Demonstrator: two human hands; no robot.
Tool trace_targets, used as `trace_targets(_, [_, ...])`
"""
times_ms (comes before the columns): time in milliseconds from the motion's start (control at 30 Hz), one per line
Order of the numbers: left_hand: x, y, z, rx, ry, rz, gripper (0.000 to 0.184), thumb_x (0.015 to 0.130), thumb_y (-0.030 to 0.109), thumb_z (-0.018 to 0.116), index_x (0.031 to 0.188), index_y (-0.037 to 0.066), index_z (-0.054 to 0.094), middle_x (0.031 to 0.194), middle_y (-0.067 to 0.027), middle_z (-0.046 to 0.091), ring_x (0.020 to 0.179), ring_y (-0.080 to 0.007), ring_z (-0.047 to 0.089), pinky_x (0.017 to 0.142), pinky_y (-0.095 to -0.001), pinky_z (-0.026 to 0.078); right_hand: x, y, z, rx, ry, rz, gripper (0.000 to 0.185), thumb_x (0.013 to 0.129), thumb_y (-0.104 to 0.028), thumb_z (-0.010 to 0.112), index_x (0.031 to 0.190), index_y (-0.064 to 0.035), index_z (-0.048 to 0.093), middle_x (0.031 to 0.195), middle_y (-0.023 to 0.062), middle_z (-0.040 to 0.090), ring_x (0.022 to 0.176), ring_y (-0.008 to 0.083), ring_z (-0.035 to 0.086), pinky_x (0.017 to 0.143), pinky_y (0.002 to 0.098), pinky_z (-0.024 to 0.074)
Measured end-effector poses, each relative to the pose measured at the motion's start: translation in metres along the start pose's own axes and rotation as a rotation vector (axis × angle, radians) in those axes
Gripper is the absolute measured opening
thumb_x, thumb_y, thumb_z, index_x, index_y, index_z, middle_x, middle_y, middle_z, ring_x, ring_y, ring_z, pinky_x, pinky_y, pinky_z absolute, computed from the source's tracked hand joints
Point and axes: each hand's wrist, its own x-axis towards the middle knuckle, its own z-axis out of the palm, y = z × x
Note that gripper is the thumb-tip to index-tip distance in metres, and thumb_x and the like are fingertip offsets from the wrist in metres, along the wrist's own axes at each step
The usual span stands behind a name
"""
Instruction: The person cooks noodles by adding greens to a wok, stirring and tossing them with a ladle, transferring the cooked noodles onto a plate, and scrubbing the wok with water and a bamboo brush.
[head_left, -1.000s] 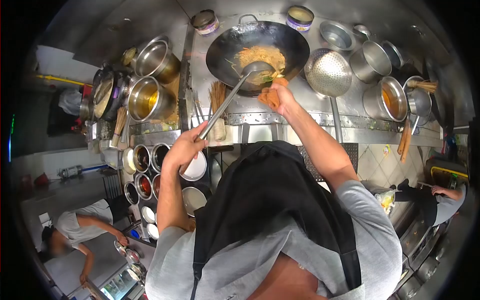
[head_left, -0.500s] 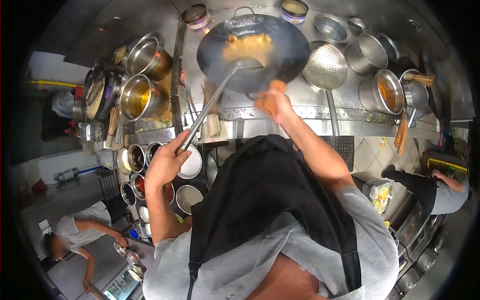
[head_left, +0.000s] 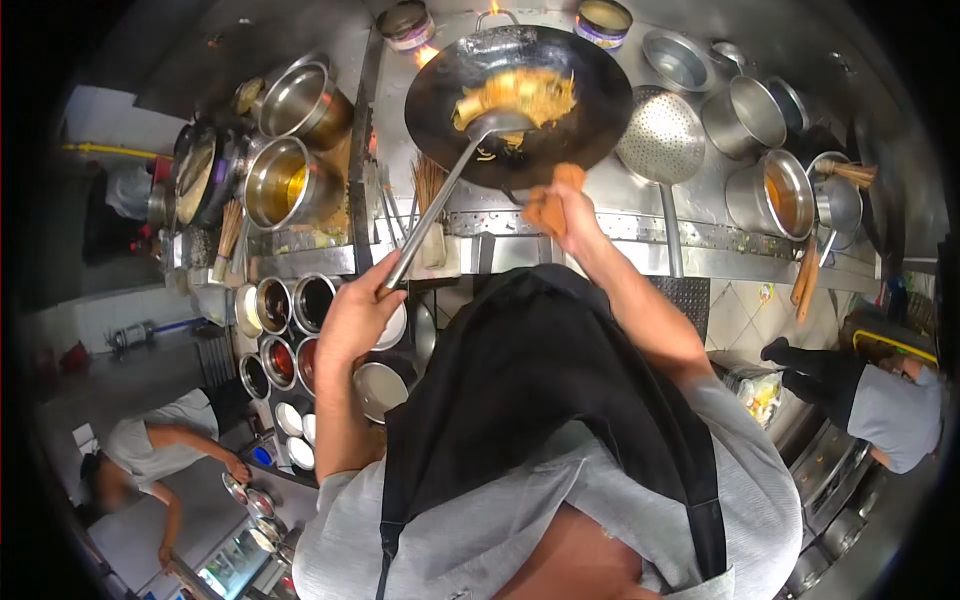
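Note:
A dark wok (head_left: 590,115) sits on the stove with a heap of yellow-brown, noodle-like food (head_left: 525,92) inside. My left hand (head_left: 358,318) is closed round the end of a long-handled metal ladle (head_left: 440,205), whose bowl rests against the near side of the food. At the wok's near rim my right hand (head_left: 578,215) grips a folded orange cloth (head_left: 546,211). The cloth is beside the wok's near loop handle; whether it wraps the handle is hard to see.
Right of the wok lies a perforated strainer (head_left: 661,136), with steel pots (head_left: 744,115) beyond it. A pot of yellow oil (head_left: 280,185) stands left. Seasoning containers (head_left: 278,362) are below my left arm. Co-workers are at lower left (head_left: 165,445) and far right (head_left: 895,405). Flame (head_left: 427,55) shows behind the wok.
The food has shifted and looks less blurred, with the ladle bowl now higher against it. My left hand has moved right and slightly down. Flames show behind the wok, and the haze has thinned.

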Motion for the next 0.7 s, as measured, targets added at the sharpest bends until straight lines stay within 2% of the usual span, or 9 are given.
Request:
trace_targets(33, [0.000, -0.001, -0.010, 0.011, 0.008, 0.031, 0.058, 0.089, 0.013, 0.077, 0.145, 0.015, 0.060, 0.080, -0.0188, 0.067, 0.070, -0.0251, 0.065, 0.076, -0.0379, 0.054, 0.025, -0.005, -0.002, 0.074, -0.035, -0.007, 0.022, 0.092, -0.013, 0.056, 0.108, 0.0020, 0.058, 0.096, 0.0164, 0.067, 0.083, 0.0327, 0.071, 0.067, 0.0461, 0.0625])
trace_targets(67, [0.000, 0.005, -0.023, 0.033, -0.041, -0.012, 0.059, 0.089, 0.014, 0.077, 0.145, 0.015, 0.060, 0.078, -0.0176, 0.065, 0.069, -0.0277, 0.064, 0.077, -0.0388, 0.054, 0.035, -0.012, 0.007, 0.082, 0.016, -0.017, 0.022, 0.092, -0.012, 0.056, 0.109, 0.0019, 0.057, 0.096, 0.0164, 0.067, 0.083, 0.0330, 0.071, 0.069, 0.0469, 0.0627])
trace_targets(100, [0.001, 0.001, -0.031, 0.148, -0.019, 0.103, 0.059, 0.089, 0.014, 0.076, 0.146, 0.015, 0.059, 0.078, -0.0178, 0.066, 0.069, -0.0302, 0.064, 0.078, -0.0400, 0.054, 0.042, -0.016, 0.013, 0.087, 0.069, -0.019, 0.022, 0.092, -0.011, 0.056, 0.110, 0.0018, 0.057, 0.097, 0.0164, 0.067, 0.084, 0.0333, 0.071, 0.071, 0.0476, 0.0630])
trace_targets(167, [0.002, 0.008, -0.044, 0.191, -0.070, 0.012, 0.060, 0.089, 0.012, 0.074, 0.146, 0.015, 0.059, 0.079, -0.0179, 0.066, 0.071, -0.0332, 0.064, 0.078, -0.0409, 0.053, 0.070, -0.014, 0.005, 0.114, 0.067, -0.044, 0.024, 0.092, -0.011, 0.056, 0.113, 0.0021, 0.055, 0.099, 0.0172, 0.067, 0.086, 0.0342, 0.071, 0.073, 0.0493, 0.0634])
trace_targets(300, [0.044, -0.031, -0.027, 0.241, 0.048, 0.269, 0.058, 0.090, 0.016, 0.073, 0.146, 0.015, 0.059, 0.094, -0.0227, 0.072, 0.089, -0.0376, 0.071, 0.085, -0.0436, 0.054, 0.084, -0.013, -0.001, 0.060, 0.010, -0.019, 0.027, 0.093, -0.010, 0.055, 0.117, 0.0021, 0.053, 0.103, 0.0183, 0.066, 0.088, 0.0357, 0.071, 0.078, 0.0536, 0.0636])
trace_targets(333, [0.057, -0.028, -0.019, 0.204, 0.031, 0.202, 0.058, 0.091, 0.018, 0.072, 0.147, 0.013, 0.057, 0.103, -0.0243, 0.073, 0.098, -0.0391, 0.072, 0.089, -0.0445, 0.053, 0.089, -0.012, -0.002, 0.071, -0.015, -0.026, 0.028, 0.093, -0.010, 0.055, 0.118, 0.0026, 0.053, 0.104, 0.0189, 0.066, 0.091, 0.0366, 0.071, 0.081, 0.0558, 0.0634])
trace_targets(533, [0.129, -0.025, 0.046, -0.242, 0.128, 0.013, 0.060, 0.095, 0.016, 0.069, 0.151, 0.005, 0.051, 0.087, -0.0169, 0.073, 0.067, -0.0240, 0.069, 0.070, -0.0390, 0.056, 0.094, -0.011, -0.007, -0.084, 0.015, -0.045, 0.032, 0.095, -0.016, 0.056, 0.120, 0.0031, 0.056, 0.106, 0.0178, 0.069, 0.087, 0.0350, 0.074, 0.064, 0.0474, 0.0624])
trace_targets(633, [0.156, -0.005, 0.086, -0.386, 0.215, 0.042, 0.064, 0.097, 0.015, 0.067, 0.155, 0.001, 0.044, 0.083, -0.0116, 0.069, 0.058, -0.0144, 0.061, 0.060, -0.0346, 0.054, 0.098, -0.006, -0.004, -0.024, 0.033, -0.021, 0.032, 0.094, -0.025, 0.058, 0.118, -0.0042, 0.063, 0.105, 0.0116, 0.072, 0.089, 0.0267, 0.073, 0.058, 0.0366, 0.0559])
trace_targets(700, [0.165, 0.001, 0.106, -0.484, 0.180, 0.023, 0.067, 0.098, 0.015, 0.065, 0.158, 0.001, 0.038, 0.081, -0.0086, 0.067, 0.057, -0.0138, 0.059, 0.057, -0.0325, 0.052, 0.101, -0.008, -0.007, -0.058, 0.022, -0.004, 0.031, 0.095, -0.022, 0.057, 0.118, -0.0020, 0.063, 0.103, 0.0128, 0.072, 0.087, 0.0293, 0.075, 0.052, 0.0383, 0.0539])
